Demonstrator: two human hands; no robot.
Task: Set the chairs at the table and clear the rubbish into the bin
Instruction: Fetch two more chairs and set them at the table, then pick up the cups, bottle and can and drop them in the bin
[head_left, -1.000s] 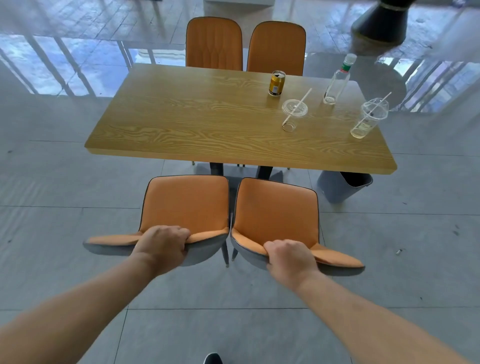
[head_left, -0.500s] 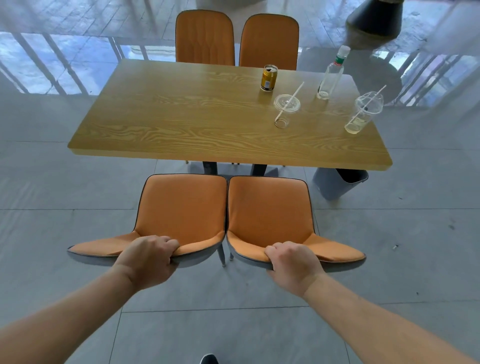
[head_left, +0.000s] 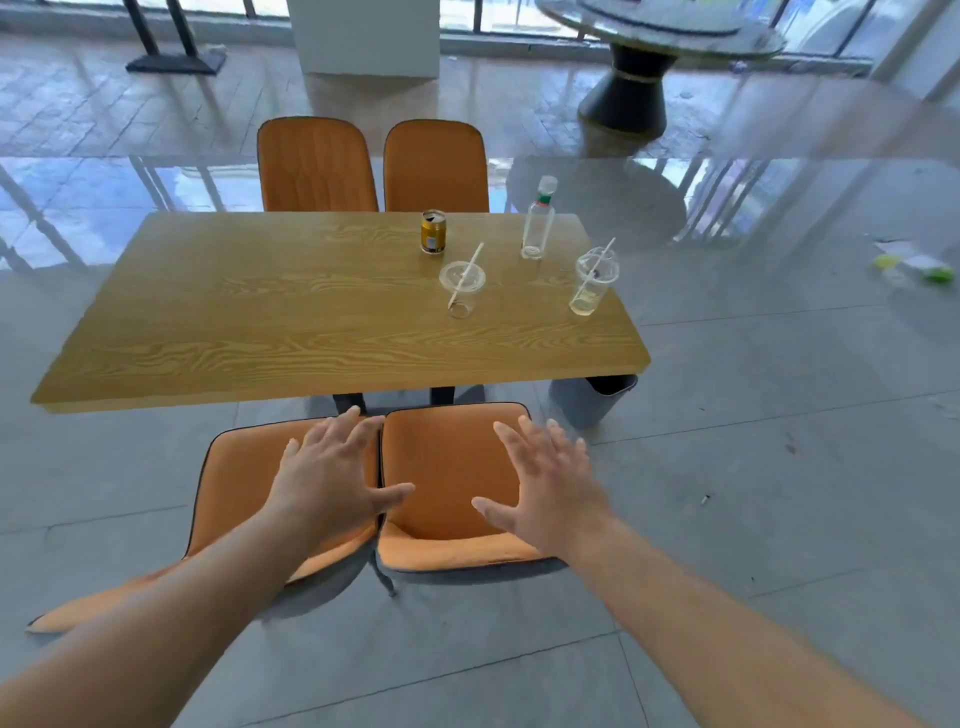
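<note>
Two orange chairs stand side by side at the near edge of the wooden table (head_left: 260, 322): the left chair (head_left: 244, 483) and the right chair (head_left: 447, 467). My left hand (head_left: 332, 478) hovers open over the left chair, fingers spread. Over the right chair my right hand (head_left: 545, 483) is spread the same way, holding nothing. On the table's right part stand a gold can (head_left: 432, 232), a clear bottle (head_left: 537, 223), a lidded cup with a straw (head_left: 461, 283) and a second straw cup (head_left: 592, 280). A grey bin (head_left: 592, 397) sits on the floor under the table's right corner.
Two more orange chairs (head_left: 317, 166) (head_left: 436, 166) are tucked in at the far side. A round table on a dark pedestal (head_left: 628, 98) stands at the back right, a white block (head_left: 369, 36) at the back. Litter (head_left: 919, 267) lies on the floor far right.
Both hands have let go of the chair backs and now hover open above them. The two near chairs sit closer to the table, and the view has tilted up.
</note>
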